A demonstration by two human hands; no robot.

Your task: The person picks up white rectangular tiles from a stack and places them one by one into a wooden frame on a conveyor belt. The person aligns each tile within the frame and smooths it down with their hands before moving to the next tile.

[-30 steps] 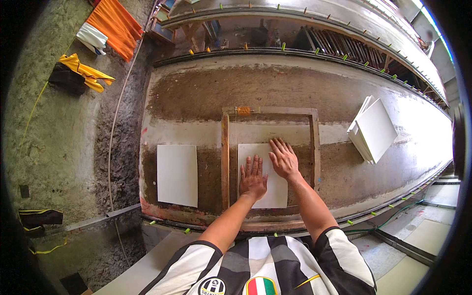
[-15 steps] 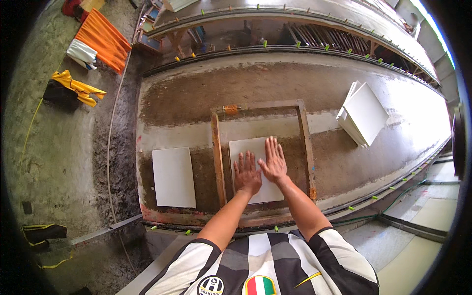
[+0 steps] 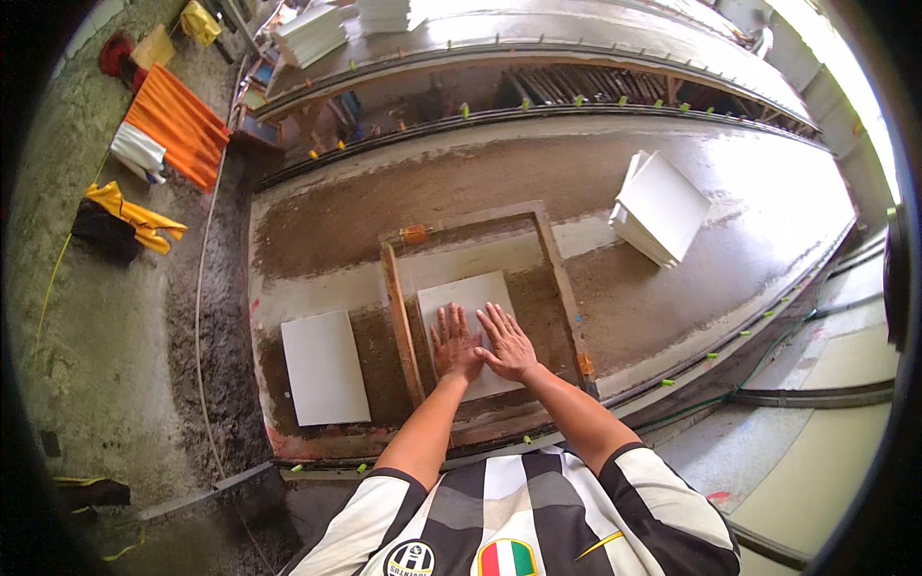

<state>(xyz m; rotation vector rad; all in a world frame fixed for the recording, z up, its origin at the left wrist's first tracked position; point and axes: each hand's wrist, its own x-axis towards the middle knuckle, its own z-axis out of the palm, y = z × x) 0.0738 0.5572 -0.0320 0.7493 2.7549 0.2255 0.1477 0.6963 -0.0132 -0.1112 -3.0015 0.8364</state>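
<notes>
My left hand [image 3: 455,343] lies flat on a white rectangular sheet [image 3: 469,290], fingers stretched toward its far edge. Beside it, my right hand [image 3: 507,344] rests flat too, partly over the sheet's right side, with its fingers spread. The thumbs come close together near the middle; whether they touch I cannot tell. Around the sheet runs a rectangular wooden frame [image 3: 399,322] with orange tape on two corners. The hands and forearms cover the sheet's lower part. To the left of the frame, a second white sheet or thin stack [image 3: 325,370] lies on the table.
An uneven stack of white sheets [image 3: 663,206] sits on the long brown-stained table [image 3: 432,187], right of the frame. Green clips [image 3: 667,383] line the table's edges. Beyond stands another long table with white stacks [image 3: 312,36]. Orange cloth [image 3: 175,127] hangs at the far left.
My right hand has slid back toward me on the sheet, now about level with my left. The whole view has shifted, showing more of the far table.
</notes>
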